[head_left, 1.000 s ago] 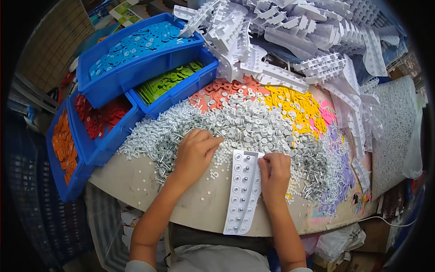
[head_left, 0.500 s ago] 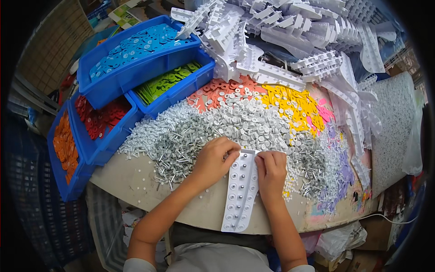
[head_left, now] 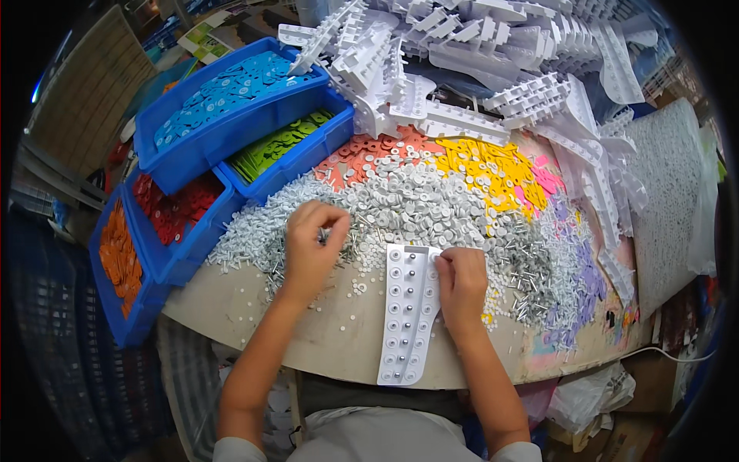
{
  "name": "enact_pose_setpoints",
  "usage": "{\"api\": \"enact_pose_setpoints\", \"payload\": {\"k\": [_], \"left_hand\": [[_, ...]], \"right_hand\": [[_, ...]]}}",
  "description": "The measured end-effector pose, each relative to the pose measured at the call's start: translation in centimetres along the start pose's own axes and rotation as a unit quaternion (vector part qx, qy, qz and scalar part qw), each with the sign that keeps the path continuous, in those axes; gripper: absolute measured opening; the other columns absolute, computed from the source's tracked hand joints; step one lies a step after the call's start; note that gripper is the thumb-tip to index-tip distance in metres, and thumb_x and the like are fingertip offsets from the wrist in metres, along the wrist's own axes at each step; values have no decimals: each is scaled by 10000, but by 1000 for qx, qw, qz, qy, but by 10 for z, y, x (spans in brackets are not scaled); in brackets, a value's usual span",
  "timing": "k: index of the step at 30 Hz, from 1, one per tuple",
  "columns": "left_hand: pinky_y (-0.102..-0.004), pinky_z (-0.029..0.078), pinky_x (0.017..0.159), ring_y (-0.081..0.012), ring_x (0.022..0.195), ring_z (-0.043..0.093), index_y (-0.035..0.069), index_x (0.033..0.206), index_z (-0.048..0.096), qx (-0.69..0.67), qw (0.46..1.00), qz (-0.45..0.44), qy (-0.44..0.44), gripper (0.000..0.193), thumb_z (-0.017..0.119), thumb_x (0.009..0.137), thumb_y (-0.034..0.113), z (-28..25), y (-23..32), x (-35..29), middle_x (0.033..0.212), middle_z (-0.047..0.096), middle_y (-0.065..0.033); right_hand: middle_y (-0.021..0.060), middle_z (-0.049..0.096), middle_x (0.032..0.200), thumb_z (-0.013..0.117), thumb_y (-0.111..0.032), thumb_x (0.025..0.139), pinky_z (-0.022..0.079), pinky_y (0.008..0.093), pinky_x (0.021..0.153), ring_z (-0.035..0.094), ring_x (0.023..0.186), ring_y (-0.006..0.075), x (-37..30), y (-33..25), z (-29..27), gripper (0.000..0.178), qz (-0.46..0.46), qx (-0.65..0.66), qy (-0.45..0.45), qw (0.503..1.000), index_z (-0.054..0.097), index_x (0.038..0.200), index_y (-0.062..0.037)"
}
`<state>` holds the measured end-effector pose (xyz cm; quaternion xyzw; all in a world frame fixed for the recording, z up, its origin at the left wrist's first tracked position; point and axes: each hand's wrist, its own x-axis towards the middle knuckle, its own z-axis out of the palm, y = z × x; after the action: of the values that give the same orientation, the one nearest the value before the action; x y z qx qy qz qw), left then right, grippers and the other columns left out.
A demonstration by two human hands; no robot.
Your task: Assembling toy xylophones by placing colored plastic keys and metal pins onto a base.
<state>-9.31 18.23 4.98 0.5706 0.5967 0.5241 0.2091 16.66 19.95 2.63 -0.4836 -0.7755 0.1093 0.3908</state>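
Observation:
A long white plastic tray (head_left: 392, 327) lies near the table's front edge, with round sockets along both sides and a row of silver metal pins down its middle groove. My right hand (head_left: 464, 283) pinches its upper right edge, fingers curled. To the left of the tray, my left hand (head_left: 310, 245) hovers at the border of the pile of metal pins (head_left: 277, 266), fingers bent and pressed together. Whatever lies between those fingertips is too small to make out. Beyond both hands spreads a heap of round white plastic caps (head_left: 419, 200).
Blue bins (head_left: 231, 150) at the left hold light-blue, green, red and orange pieces. Coral pieces (head_left: 350, 156), yellow pieces (head_left: 489, 171) and purple pieces (head_left: 589, 281) ring the heap. White plastic trays (head_left: 531, 58) are stacked at the back, reaching down the right side.
My left hand has let go of the tray's top left corner and moved left to the metal pins. My right hand stays at the tray's upper right edge.

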Motion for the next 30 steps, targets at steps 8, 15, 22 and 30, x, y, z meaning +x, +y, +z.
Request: {"api": "enact_pose_setpoints", "payload": {"k": [8,15,22,30], "left_hand": [[-404,397,951,-244,1013,602,88,940,750,247,954,126,-111,114,793,835,91,-10,2,-39,941,648,-32],[-409,403,947,-252,1007,597,86,932,741,258,948,166,-84,113,786,828,88,14,-3,-11,946,633,-43],[-419,414,927,-256,1009,585,82,884,697,299,931,164,-126,111,780,811,78,16,-10,-11,964,604,-46],[-381,458,861,-253,918,625,51,952,733,135,982,59,-114,101,776,863,72,10,19,-31,912,691,-55]], "right_hand": [[140,649,981,704,-7,896,454,441,881,585,966,340,-20,16,-63,88,93,-52,0,994,647,963,-16],[122,631,1017,736,-57,879,426,432,921,571,1015,328,-41,24,-72,87,88,-122,-38,988,695,954,-42],[67,642,973,765,-67,863,424,423,888,581,1000,300,-22,17,-54,112,41,-98,-57,993,713,960,-79],[59,640,966,758,-63,859,421,424,881,576,986,292,-23,24,-42,110,26,-102,-78,991,713,957,-82]]}}
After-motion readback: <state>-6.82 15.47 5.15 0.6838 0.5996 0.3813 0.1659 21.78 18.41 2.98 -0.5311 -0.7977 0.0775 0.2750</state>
